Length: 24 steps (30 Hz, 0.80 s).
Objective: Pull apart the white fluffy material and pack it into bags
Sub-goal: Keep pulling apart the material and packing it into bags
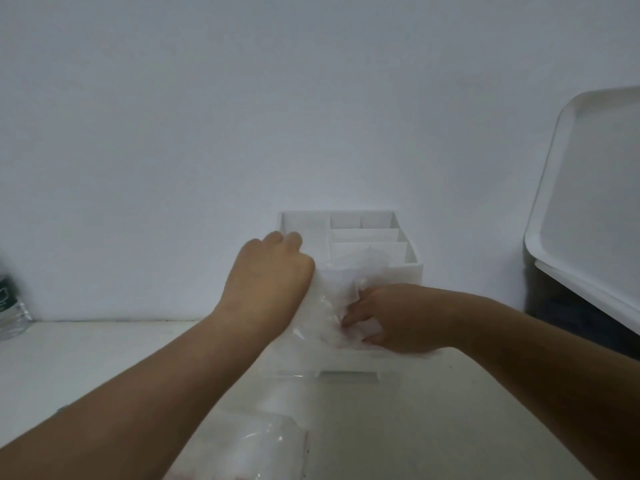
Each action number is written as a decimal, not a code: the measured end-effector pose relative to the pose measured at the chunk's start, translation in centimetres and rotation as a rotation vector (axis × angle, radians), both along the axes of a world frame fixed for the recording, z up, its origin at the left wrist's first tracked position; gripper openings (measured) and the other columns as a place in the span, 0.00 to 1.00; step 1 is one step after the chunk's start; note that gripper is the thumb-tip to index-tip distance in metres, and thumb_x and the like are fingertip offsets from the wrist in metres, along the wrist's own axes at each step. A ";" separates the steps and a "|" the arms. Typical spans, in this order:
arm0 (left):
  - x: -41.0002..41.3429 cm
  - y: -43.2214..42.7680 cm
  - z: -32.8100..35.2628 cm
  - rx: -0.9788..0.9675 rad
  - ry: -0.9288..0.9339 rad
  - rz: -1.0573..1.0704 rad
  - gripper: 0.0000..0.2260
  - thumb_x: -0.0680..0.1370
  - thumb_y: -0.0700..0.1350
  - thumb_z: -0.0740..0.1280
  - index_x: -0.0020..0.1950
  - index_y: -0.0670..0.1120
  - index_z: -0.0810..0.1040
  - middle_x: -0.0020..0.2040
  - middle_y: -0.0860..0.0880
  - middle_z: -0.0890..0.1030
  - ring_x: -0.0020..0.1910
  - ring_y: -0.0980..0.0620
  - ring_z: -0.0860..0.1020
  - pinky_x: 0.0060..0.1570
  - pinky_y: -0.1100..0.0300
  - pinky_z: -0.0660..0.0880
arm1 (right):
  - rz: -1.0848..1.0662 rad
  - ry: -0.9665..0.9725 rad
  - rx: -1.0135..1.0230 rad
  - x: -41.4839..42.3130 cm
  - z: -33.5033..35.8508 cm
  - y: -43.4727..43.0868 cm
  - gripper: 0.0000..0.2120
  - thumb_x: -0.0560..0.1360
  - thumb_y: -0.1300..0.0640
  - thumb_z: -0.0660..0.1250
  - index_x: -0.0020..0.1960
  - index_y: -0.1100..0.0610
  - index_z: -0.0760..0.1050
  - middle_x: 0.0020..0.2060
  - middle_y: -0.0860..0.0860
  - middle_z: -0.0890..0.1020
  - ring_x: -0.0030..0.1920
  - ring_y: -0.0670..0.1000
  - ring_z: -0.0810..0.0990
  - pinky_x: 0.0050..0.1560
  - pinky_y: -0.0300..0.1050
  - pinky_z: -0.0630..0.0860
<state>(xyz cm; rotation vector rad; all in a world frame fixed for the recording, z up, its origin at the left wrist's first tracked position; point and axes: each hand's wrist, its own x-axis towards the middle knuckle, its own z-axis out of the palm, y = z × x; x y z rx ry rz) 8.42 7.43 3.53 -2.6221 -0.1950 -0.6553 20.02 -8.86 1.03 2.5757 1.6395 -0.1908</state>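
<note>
A clear plastic bag (325, 306) stuffed with white fluffy material hangs between both hands, just in front of a white organizer box (408, 268). My left hand (270, 282) grips the bag's left edge with curled fingers. From the right, my right hand (391, 317) pinches the bag and a tuft of white fluff (370, 327). Near the bottom edge of the view lie more clear bags (256, 452) holding white material, on the table.
The white organizer box has several compartments and stands against the wall. At the right a white lid or tray (588, 202) leans over a dark bin (568, 317). A plastic bottle (10, 306) stands at the far left on the white table (86, 368).
</note>
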 end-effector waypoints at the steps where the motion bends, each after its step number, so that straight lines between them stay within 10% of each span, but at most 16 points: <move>1: -0.2 0.3 0.2 -0.053 -0.070 -0.013 0.11 0.72 0.32 0.65 0.45 0.48 0.77 0.42 0.50 0.68 0.40 0.48 0.70 0.36 0.54 0.66 | -0.016 0.006 -0.006 0.1 -0.1 0.0 0.19 0.80 0.48 0.63 0.71 0.45 0.73 0.70 0.45 0.74 0.70 0.50 0.70 0.71 0.50 0.67; 6: -1.7 -1.8 0.1 -0.460 0.246 -0.343 0.12 0.81 0.44 0.61 0.55 0.55 0.84 0.51 0.54 0.83 0.50 0.52 0.80 0.52 0.55 0.77 | -0.044 0.012 0.000 -0.1 -0.2 0.1 0.18 0.80 0.47 0.63 0.69 0.41 0.73 0.69 0.44 0.73 0.68 0.50 0.71 0.70 0.50 0.68; 20: 2.3 -1.7 -2.6 -0.378 0.591 -0.046 0.26 0.79 0.40 0.62 0.77 0.46 0.61 0.71 0.46 0.70 0.66 0.44 0.73 0.63 0.55 0.71 | 0.037 -0.008 -0.015 -0.6 0.3 0.1 0.11 0.79 0.51 0.58 0.48 0.51 0.78 0.53 0.47 0.81 0.56 0.51 0.78 0.60 0.51 0.74; 24: 2.9 -1.8 -2.1 -0.368 0.671 -0.015 0.28 0.80 0.42 0.62 0.79 0.46 0.57 0.76 0.47 0.65 0.71 0.44 0.69 0.69 0.53 0.68 | 0.008 -0.054 -0.038 -0.8 0.8 -0.3 0.12 0.82 0.54 0.59 0.61 0.51 0.78 0.61 0.48 0.79 0.61 0.51 0.76 0.63 0.48 0.72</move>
